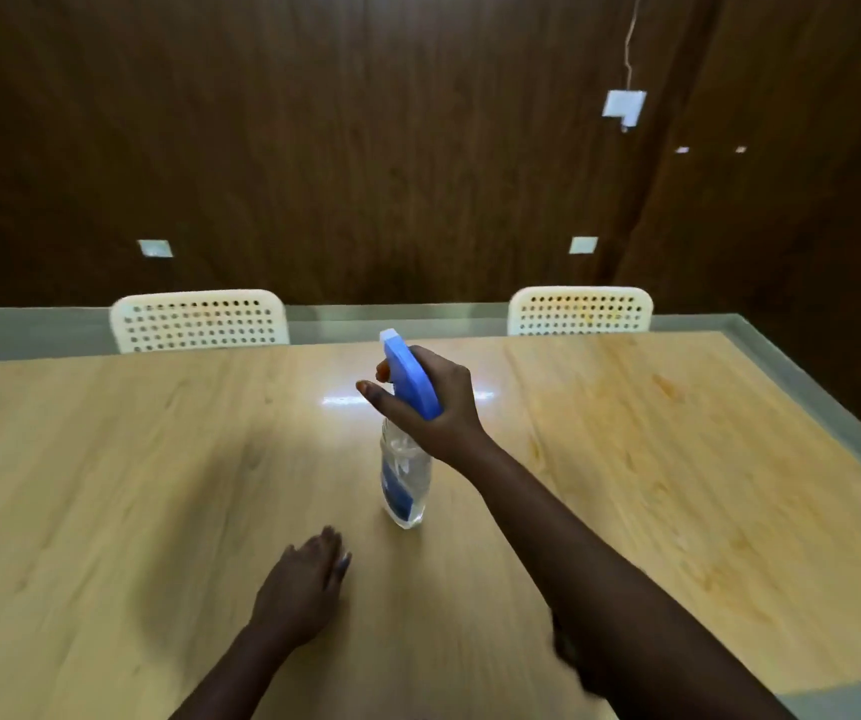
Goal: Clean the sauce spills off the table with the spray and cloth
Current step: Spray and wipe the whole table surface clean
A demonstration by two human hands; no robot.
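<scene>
A clear spray bottle (pixel 406 478) with a blue trigger head and a blue label stands upright near the middle of the light wooden table (pixel 132 459). My right hand (pixel 436 402) is wrapped around its neck and trigger head, index finger stretched forward. My left hand (pixel 308 584) lies flat on the table, palm down, just near-left of the bottle, holding nothing. A dark shape (pixel 571 652) shows under my right forearm; I cannot tell what it is. No cloth and no sauce spill can be made out.
Two white perforated chair backs, one (pixel 199 320) at the far left and one (pixel 580 310) at the far right, stand behind the table. A dark wooden wall rises beyond. The table's right edge (pixel 833 423) runs diagonally.
</scene>
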